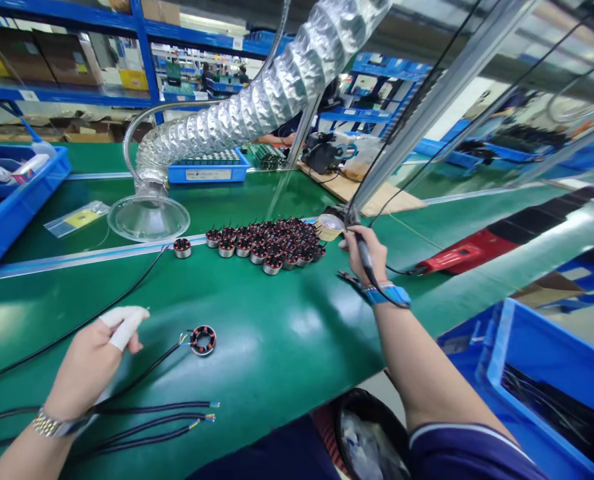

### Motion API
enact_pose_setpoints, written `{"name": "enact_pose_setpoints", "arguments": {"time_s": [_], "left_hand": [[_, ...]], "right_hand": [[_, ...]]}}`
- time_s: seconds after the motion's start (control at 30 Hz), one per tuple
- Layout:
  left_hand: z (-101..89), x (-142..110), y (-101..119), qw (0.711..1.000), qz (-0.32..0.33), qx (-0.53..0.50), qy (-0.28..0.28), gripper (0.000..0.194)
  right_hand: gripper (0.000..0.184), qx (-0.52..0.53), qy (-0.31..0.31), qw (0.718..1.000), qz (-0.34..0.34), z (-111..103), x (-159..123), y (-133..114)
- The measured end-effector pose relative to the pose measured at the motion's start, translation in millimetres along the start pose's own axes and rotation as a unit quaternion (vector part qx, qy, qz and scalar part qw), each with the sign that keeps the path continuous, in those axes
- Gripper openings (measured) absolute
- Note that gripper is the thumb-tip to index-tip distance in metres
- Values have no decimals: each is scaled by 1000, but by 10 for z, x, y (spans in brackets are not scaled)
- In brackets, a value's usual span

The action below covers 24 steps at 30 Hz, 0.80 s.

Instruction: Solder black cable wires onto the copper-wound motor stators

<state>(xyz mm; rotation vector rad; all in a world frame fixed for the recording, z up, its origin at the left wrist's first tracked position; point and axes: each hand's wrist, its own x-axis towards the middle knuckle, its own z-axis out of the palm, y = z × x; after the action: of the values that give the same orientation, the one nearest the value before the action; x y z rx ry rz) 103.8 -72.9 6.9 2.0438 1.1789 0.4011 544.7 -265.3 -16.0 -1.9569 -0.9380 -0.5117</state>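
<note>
My right hand (pixel 369 257) is closed around the dark handle of a soldering iron (pixel 363 248), beside a small round tan container (pixel 329 227). The iron's tip is hard to make out there. On the left, my left hand (pixel 94 353) hovers over the mat with white finger covers on thumb and forefinger. Those fingertips are pressed together; a tiny thing may be between them. Near it lies a ring-shaped motor stator (pixel 203 341), with a black cable (pixel 149 370) reaching its thin coloured wires. A second stator (pixel 182 248) stands by the white strip, close to another cable's end.
Several stators (pixel 271 243) are clustered mid-bench. A fume funnel (pixel 149 217) on a foil duct hangs behind them. Loose cables (pixel 161 427) lie front left. Pliers (pixel 351 280) rest under my right wrist. Blue bins (pixel 507 347) flank the bench, with a bin bag (pixel 371 433) below.
</note>
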Motion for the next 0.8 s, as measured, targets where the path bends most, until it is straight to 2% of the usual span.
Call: {"name": "enact_pose_setpoints", "arguments": {"time_s": [0.1, 0.13, 0.23, 0.3, 0.37, 0.4, 0.53, 0.6, 0.63, 0.73, 0.8], "left_hand": [[-13, -10, 20, 994, 8, -101, 32, 40], [-15, -17, 28, 990, 16, -134, 36, 40], [-16, -55, 58, 988, 30, -150, 9, 35], [5, -96, 90, 992, 45, -107, -51, 37], [55, -138, 129, 990, 72, -46, -113, 43], [89, -153, 147, 988, 84, -15, -127, 42], [210, -149, 170, 985, 109, 81, -107, 25], [233, -115, 152, 981, 136, 106, -93, 24], [232, -97, 142, 978, 148, 120, -85, 25], [185, -67, 139, 970, 165, 154, -91, 29], [123, -73, 167, 964, 166, 144, -150, 31]], "right_hand": [[22, 52, -14, 998, -36, -10, -331, -558], [18, 76, -35, 993, -87, 4, -469, -763], [17, 153, -154, 946, -240, 129, -903, -1329], [17, 203, -225, 910, -282, 280, -1155, -1602], [18, 237, -263, 886, -301, 450, -1341, -1771], [19, 245, -280, 877, -304, 530, -1405, -1822], [20, 239, -362, 844, -316, 714, -1504, -1913], [19, 235, -396, 837, -295, 705, -1477, -1951], [19, 240, -411, 839, -264, 677, -1449, -1977], [20, 291, -449, 837, -114, 535, -1332, -2077], [15, 354, -463, 813, 4, 433, -1259, -2151]]}}
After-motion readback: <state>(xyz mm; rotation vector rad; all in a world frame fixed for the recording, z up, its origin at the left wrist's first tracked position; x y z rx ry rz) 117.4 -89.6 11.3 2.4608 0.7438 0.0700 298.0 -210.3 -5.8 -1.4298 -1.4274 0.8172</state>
